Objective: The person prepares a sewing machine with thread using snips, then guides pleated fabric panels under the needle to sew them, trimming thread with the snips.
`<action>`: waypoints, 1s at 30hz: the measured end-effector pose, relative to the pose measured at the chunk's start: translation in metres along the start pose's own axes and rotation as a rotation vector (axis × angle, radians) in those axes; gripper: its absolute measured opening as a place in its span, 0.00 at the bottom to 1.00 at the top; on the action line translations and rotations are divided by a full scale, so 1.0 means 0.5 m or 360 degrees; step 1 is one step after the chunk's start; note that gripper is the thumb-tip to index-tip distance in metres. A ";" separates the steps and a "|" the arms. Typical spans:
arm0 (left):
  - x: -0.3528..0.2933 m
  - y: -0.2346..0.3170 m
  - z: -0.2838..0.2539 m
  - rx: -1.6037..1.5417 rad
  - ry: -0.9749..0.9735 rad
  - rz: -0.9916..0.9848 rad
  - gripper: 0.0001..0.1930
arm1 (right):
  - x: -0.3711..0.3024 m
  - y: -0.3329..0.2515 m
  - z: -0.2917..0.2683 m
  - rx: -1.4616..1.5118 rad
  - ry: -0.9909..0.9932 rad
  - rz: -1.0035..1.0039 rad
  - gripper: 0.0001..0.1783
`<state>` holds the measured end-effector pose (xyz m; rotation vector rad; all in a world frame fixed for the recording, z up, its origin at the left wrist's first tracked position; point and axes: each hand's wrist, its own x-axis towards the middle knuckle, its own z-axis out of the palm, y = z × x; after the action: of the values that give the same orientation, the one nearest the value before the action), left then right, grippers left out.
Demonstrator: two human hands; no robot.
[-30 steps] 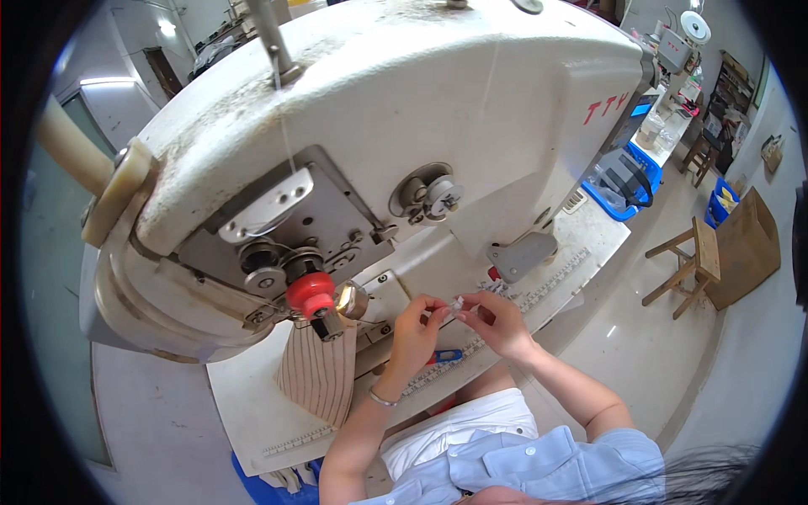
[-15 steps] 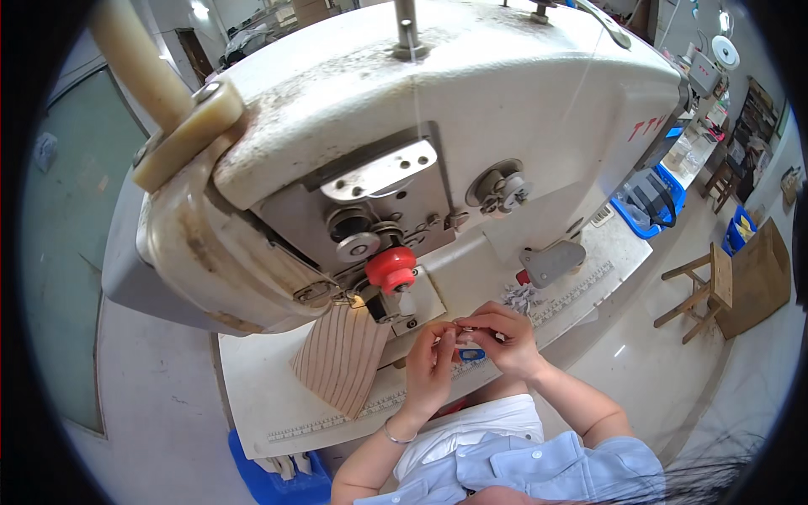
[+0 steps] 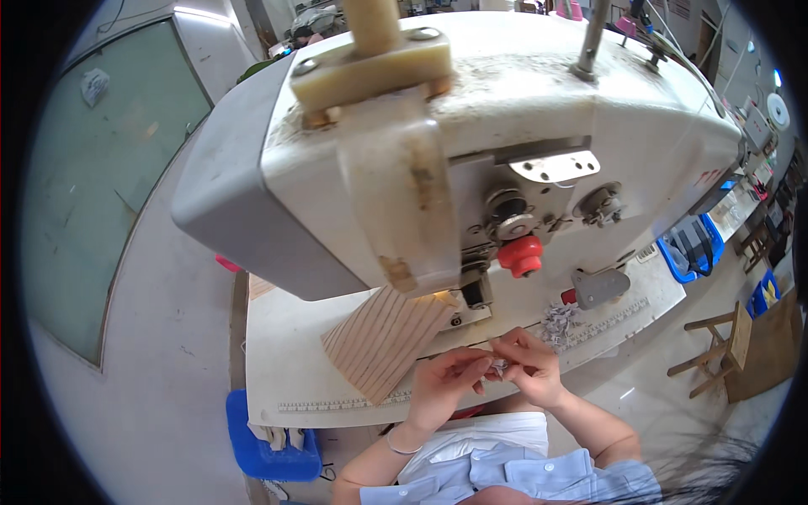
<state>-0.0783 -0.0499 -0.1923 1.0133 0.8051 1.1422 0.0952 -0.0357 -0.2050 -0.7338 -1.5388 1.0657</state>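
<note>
My left hand and my right hand meet over the table's front edge, thumbs and fingers pinched together. Between the fingertips shows a small pale scrap, too small and too covered to name. In front of them stands a large white sewing machine with a red knob near its needle area. A beige striped piece of fabric lies under the machine head, left of my hands, touched by neither.
A ruler strip runs along the front of the white table. Greyish scraps lie right of my hands. A blue bin with pale cloth stands at lower left. Farther right are a blue basket and a wooden stool.
The view has swung left, so the machine and table sit farther right and lower. My hands stay together, with fingers shifted around the small piece; a blue patch seen beneath them is out of sight.
</note>
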 end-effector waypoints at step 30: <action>0.088 0.065 -0.150 0.1613 0.0484 0.1295 0.20 | 0.272 -0.006 -0.033 0.0005 -0.0488 0.0738 0.06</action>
<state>-0.1468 0.0128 -0.1885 2.1731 1.3251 1.6229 0.0795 0.0863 -0.1452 -0.9894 -1.6632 1.5819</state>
